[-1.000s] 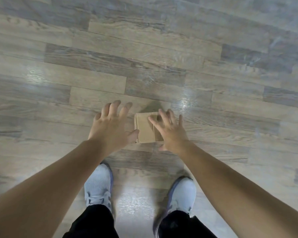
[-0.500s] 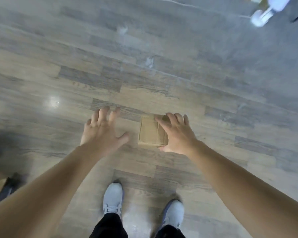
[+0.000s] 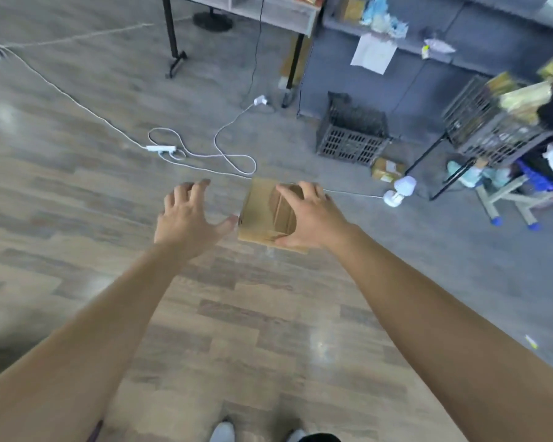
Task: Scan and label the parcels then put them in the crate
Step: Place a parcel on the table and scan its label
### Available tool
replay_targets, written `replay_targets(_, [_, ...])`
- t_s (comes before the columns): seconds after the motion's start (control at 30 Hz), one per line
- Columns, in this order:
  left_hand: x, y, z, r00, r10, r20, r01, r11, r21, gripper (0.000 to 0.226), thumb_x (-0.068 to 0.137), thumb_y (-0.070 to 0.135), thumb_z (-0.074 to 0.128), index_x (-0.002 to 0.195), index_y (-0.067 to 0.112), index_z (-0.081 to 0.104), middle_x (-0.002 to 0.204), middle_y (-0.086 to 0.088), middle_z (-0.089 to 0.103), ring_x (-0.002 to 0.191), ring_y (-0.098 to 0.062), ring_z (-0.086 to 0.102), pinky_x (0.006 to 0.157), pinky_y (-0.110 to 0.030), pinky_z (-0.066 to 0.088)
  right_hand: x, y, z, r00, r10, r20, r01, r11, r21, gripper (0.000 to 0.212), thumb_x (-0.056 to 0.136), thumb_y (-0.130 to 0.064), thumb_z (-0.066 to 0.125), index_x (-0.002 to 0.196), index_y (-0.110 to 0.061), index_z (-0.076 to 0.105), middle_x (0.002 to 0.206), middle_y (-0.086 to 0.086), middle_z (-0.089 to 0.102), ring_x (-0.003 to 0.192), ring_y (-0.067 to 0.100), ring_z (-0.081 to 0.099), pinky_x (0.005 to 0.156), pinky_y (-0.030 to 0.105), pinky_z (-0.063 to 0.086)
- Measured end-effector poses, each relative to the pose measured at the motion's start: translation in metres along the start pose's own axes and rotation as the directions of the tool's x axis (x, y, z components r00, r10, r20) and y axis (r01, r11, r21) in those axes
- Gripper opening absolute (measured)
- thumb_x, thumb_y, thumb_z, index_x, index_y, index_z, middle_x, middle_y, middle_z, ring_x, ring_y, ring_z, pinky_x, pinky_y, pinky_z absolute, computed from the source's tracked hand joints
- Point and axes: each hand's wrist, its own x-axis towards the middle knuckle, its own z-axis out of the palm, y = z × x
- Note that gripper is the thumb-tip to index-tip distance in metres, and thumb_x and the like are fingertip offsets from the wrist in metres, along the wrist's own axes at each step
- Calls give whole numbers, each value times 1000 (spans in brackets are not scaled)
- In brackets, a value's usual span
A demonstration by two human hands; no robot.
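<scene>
Wood-look floor (image 3: 77, 193); beyond the hands lie a white power strip (image 3: 161, 149), a dark crate (image 3: 351, 135) and a small parcel (image 3: 387, 170).

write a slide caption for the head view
Right hand grips a small cardboard parcel above the wood floor, open left hand beside it, dark crate ahead.
</scene>
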Motion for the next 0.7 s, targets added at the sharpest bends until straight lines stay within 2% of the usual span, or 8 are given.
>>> replay_targets(0.17, [45,30,-47,994,94,-60,-90,994,58,86,72,61,69,144,27,33,140,-2,37,131,-29,33,103,-47,39,19,7,-49,996,-41,-80,38,999,-30,114,67,-67,75,156,-34,11,148,9,24,139,29,25,114,40,28])
replay_targets(0.3, [95,51,-54,978,184,-96,-171,977,127,86,72,61,70,143,26,35,139,-4,38,130,-29,33,100,-48,40,55,33,-67,989,-71,-128,65,997,-52,112,68,-68,73,156,-33,12,149,8,26,138,27,25,113,40,29])
replay_targets(0.5, [193,95,-40,983,165,-87,-147,973,177,88,73,62,69,145,29,32,143,-2,35,134,-28,29,105,-48,37,142,93,-98,986,-82,-143,80,997,-25,110,71,-67,72,157,-33,10,152,7,22,139,27,23,112,38,28])
replay_targets(0.7, [288,128,-44,986,109,-128,-80,974,214,87,74,62,68,146,31,29,143,-2,32,134,-27,28,103,-47,38,244,140,-137,984,-141,-113,134,989,-64,108,73,-68,69,157,-31,11,149,9,26,136,29,27,109,40,31])
